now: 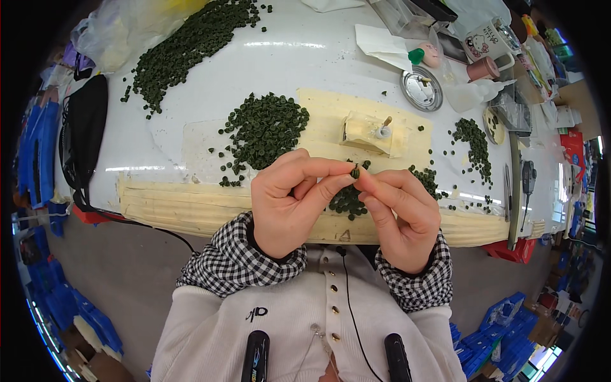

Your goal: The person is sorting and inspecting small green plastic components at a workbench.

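Observation:
Between thumb and index finger, my left hand (284, 198) pinches a small dark green piece (355, 172). My right hand (408, 219) meets it from the other side, fingers bent together at the piece; whatever they hold is hidden. Below the fingertips lies a small heap of dark green pieces (348, 202) near the table edge. A larger pile of them (267, 127) sits just beyond my left hand. Past my fingers stands a tape-covered block (372, 135) with a short upright peg, on a cream-coloured sheet (318, 105).
Many more green pieces (184, 54) spread at the far left, and others (472, 148) at the right. A round metal dish (421, 89), a pink spool (482, 69) and a white mug (487, 41) stand at the far right. Cream padding (184, 202) lines the front edge.

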{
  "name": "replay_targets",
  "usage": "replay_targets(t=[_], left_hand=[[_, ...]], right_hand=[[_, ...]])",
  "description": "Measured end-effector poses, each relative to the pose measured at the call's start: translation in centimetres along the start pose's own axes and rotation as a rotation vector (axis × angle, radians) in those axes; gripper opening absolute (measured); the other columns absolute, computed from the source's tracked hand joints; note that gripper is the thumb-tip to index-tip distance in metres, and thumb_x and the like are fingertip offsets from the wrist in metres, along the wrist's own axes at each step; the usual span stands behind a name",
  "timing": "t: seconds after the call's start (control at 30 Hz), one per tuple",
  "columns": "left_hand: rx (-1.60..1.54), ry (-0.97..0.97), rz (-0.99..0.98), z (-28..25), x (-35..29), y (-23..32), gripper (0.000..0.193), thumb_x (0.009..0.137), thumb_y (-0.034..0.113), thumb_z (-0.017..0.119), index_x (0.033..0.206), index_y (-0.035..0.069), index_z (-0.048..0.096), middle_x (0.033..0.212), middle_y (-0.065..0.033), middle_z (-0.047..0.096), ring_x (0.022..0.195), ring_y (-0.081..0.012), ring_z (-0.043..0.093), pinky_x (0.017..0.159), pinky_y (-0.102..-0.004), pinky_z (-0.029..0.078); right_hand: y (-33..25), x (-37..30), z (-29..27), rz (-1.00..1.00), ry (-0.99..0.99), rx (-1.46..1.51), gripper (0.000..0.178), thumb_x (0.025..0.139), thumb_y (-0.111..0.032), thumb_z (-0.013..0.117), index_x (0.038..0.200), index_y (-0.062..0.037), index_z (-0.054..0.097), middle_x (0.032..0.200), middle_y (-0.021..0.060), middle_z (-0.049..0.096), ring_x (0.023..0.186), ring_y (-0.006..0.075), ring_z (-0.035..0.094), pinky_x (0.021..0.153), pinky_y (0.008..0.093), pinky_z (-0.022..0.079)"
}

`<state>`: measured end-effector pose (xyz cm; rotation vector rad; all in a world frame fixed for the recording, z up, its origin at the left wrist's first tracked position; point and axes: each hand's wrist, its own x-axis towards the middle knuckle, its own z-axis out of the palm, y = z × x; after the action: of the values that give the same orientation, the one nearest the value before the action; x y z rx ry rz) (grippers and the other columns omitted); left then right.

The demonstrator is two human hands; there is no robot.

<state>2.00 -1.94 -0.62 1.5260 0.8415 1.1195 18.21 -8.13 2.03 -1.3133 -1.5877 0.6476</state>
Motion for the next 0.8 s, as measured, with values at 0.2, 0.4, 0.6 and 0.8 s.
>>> replay_targets(t=[0.2,0.4,0.6,0.8], left_hand=[[-0.005,-0.007,0.004,0.01,-0.03,-0.01,0.018,0.076,0.000,0.071,0.094,0.003,0.071,0.058,0.0052,0.036,0.053,-0.0038,0.033,0.050,-0.0195,0.028],[0.007,-0.008,0.006,0.04,-0.03,0.04,0.018,0.076,0.000,0.071,0.094,0.003,0.071,0.058,0.0050,0.036,0.053,-0.0039,0.033,0.050,-0.0196,0.028],[0.006,-0.006,0.027,0.02,-0.03,-0.17,0.018,0.076,-0.001,0.071,0.093,0.002,0.071,0.058,0.0048,0.037,0.053,-0.0038,0.034,0.050,-0.0196,0.028],[-0.003,-0.002,0.014,0.06,-0.06,-0.08,0.018,0.076,-0.001,0.072,0.093,0.003,0.071,0.058,0.0047,0.038,0.053,-0.0038,0.033,0.050,-0.0195,0.028]], right_hand=[[0.02,-0.15,-0.11,-0.007,-0.004,-0.028,0.034,0.077,0.007,0.065,0.110,0.0006,0.065,0.092,0.0119,0.062,0.077,0.0192,0.060,0.066,0.0248,0.049],[-0.07,-0.18,-0.16,-0.014,-0.006,-0.067,0.034,0.077,0.007,0.065,0.110,0.0002,0.065,0.092,0.0116,0.062,0.077,0.0195,0.060,0.066,0.0251,0.049],[-0.14,-0.17,-0.18,-0.021,-0.006,-0.073,0.033,0.078,0.006,0.065,0.111,0.0001,0.065,0.092,0.0113,0.062,0.076,0.0191,0.060,0.064,0.0248,0.049],[-0.07,-0.12,-0.23,-0.034,-0.010,-0.080,0.033,0.078,0.006,0.064,0.111,-0.0001,0.065,0.092,0.0111,0.062,0.075,0.0186,0.060,0.064,0.0246,0.048]])
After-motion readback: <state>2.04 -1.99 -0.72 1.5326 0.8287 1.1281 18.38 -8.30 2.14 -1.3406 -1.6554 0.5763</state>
